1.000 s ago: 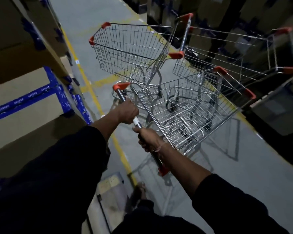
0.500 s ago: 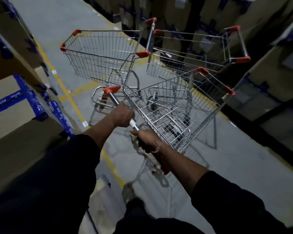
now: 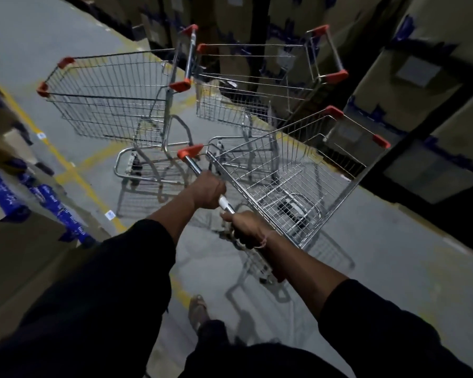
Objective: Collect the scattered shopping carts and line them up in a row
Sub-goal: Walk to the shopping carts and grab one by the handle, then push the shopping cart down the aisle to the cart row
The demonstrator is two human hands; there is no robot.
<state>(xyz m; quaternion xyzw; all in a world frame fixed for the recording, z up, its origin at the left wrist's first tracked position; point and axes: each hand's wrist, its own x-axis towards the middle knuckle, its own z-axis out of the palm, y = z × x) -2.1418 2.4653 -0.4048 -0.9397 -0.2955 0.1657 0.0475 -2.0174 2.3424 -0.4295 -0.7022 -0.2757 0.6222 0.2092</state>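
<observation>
**Between the racks: third cart held at the handle, two carts ahead**

Along the aisle, between shelving at 9 o'clock (image 3: 8, 192) and stacked cartons at 2 o'clock (image 3: 434, 85), runs a grey floor (image 3: 393, 268) marked with yellow lines (image 3: 74, 173). Two wire shopping carts stand ahead: the left cart (image 3: 107, 105) at 11 o'clock and the far cart (image 3: 257, 85) at 12 to 1 o'clock, side by side, their orange-capped corners nearly touching; whether they touch cannot be told. The held cart (image 3: 298, 181) lies at 1 to 2 o'clock from the hands, its long axis running from the handle toward 2 o'clock, its nose just beside the far cart's underframe. All three are bare chrome mesh with orange plastic corner caps, and their baskets look empty.

The handle bar (image 3: 224, 204) slants from 11 o'clock down to 5 o'clock. The left hand (image 3: 206, 193) is wrapped round it nearer the orange end cap (image 3: 190, 151); the right hand (image 3: 247, 229) is wrapped round it lower down, closer to the body. The left hand is therefore the nearer to the standing pair. A foot (image 3: 198, 309) shows at 6 o'clock.

Judgement: lining up calls for swinging the held cart's nose anticlockwise until its axis matches its neighbours.
</observation>
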